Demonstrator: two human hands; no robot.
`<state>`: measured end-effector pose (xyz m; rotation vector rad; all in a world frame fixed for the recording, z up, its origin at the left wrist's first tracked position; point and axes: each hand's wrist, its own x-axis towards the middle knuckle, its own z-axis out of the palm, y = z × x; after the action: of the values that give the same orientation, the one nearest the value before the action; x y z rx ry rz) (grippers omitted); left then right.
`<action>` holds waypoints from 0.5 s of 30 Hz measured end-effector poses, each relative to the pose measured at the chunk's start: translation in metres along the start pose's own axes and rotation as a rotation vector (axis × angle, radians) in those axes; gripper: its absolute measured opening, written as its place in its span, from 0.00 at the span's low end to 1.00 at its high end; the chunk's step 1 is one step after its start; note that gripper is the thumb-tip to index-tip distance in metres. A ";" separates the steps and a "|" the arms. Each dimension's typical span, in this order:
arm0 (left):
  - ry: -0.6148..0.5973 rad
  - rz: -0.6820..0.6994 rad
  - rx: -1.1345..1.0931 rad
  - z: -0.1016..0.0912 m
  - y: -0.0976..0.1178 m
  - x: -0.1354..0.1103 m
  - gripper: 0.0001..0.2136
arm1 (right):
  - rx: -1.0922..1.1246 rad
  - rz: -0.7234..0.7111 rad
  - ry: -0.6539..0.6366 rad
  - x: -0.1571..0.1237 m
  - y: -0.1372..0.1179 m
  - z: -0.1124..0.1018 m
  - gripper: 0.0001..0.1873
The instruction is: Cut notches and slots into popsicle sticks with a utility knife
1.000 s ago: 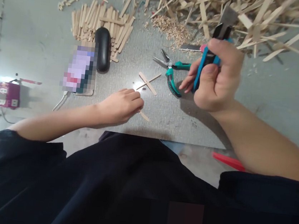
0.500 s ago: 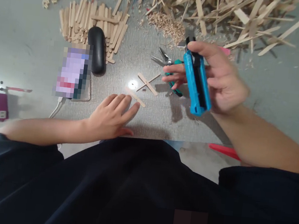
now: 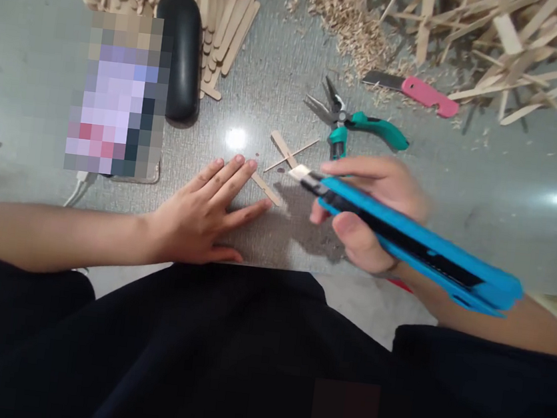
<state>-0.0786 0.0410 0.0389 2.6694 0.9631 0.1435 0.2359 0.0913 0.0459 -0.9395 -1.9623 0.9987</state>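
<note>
Gripped between the thumb and fingers of the right hand (image 3: 389, 183) is a blue utility knife (image 3: 420, 242), held at a slant with its short bright blade pointing left, seen from the head camera. Flat on the grey table (image 3: 504, 174), the left hand (image 3: 200, 210) is spread wide, fingers apart and thumb along the near edge. Its fingers lie at a notched wooden stick (image 3: 266, 189), whose bare end slants out between the middle fingers and the forefinger. Just beyond that stick, a wider stick (image 3: 280, 144) and a thin stick (image 3: 310, 145) cross in an X; the blade overlaps the wider one's near end — whether it touches, I cannot tell. Farther out lie green-handled pliers (image 3: 342, 117), jaws parted, one handle partly hidden behind the right hand, and then a pink-handled knife (image 3: 429, 97) beside wood shavings (image 3: 353, 33). A loose heap of sticks (image 3: 425, 24) fills the upper right. On the left, a black case (image 3: 180, 57) rests against a bundle of sticks (image 3: 238, 33), beside a phone (image 3: 115, 96) — its screen pixelated — with a white cable (image 3: 79, 185).
</note>
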 end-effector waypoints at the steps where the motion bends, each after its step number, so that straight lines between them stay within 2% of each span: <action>1: 0.009 0.002 -0.008 0.001 0.000 -0.001 0.53 | 0.139 -0.023 -0.027 0.001 -0.003 0.005 0.26; 3: 0.008 -0.006 -0.026 0.002 -0.001 -0.001 0.52 | 0.200 -0.023 -0.049 0.006 -0.009 0.014 0.22; 7: -0.022 -0.036 -0.080 -0.002 0.000 0.000 0.48 | -0.074 -0.074 -0.097 0.015 -0.014 0.019 0.07; 11: -0.038 -0.046 -0.125 -0.008 0.002 0.004 0.44 | -0.138 -0.179 -0.067 0.019 -0.011 0.024 0.10; 15: -0.055 -0.046 -0.153 -0.010 0.002 0.006 0.42 | -0.148 -0.147 -0.055 0.020 -0.011 0.030 0.11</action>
<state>-0.0748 0.0454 0.0493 2.4969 0.9560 0.1277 0.1983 0.0939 0.0476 -0.8408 -2.1415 0.8127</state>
